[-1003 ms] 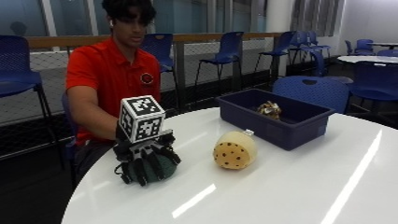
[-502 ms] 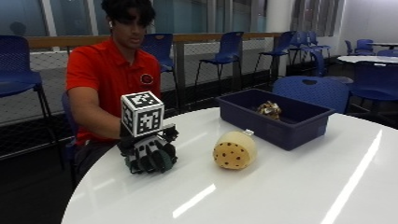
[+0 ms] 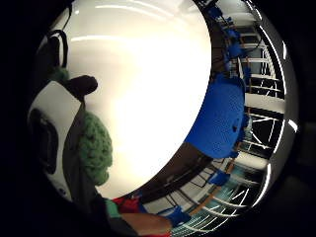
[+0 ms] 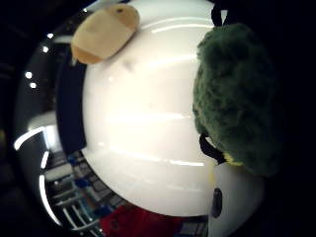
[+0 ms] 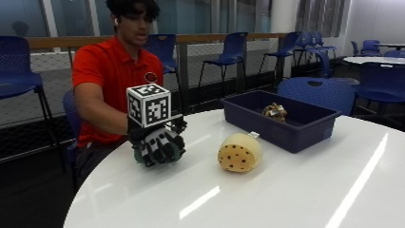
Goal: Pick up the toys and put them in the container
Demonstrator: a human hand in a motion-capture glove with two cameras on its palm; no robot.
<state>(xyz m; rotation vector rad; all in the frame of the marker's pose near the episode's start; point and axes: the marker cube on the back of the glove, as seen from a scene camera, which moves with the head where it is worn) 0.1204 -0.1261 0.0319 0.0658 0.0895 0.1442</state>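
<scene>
Since a second before, my gloved right hand (image 5: 158,145) had lifted a little off the tabletop (image 5: 303,190) and edged toward the cookie-shaped toy, while that toy and the container had stayed where they were. My grip was closed: the fingers curled around a green fuzzy toy (image 4: 237,94), which pressed close against the palm in both palm views and showed as green knit beside the glove's white plastic in the little-finger view. From outside, only slivers of green showed between the black fingers.

Near the hand, toward the container, lay a round tan toy with dark spots (image 5: 240,152) on the tabletop, apart from my hand and just short of the bin. Beyond it stood the dark blue container (image 5: 282,118), a rectangular tub near the tabletop's far edge, with a small brown-and-white toy (image 5: 274,111) already resting inside.

The tabletop was round, white and glossy, throwing back long streaks of ceiling light. I sat at its edge in a red shirt (image 5: 107,71), my bare forearm reaching out to the glove. Around us the room held rows of blue chairs (image 5: 231,47), one blue chair (image 5: 316,92) tucked right behind the container, another white table (image 5: 380,59) farther back, and a wooden-topped rail with mesh running before tall windows.
</scene>
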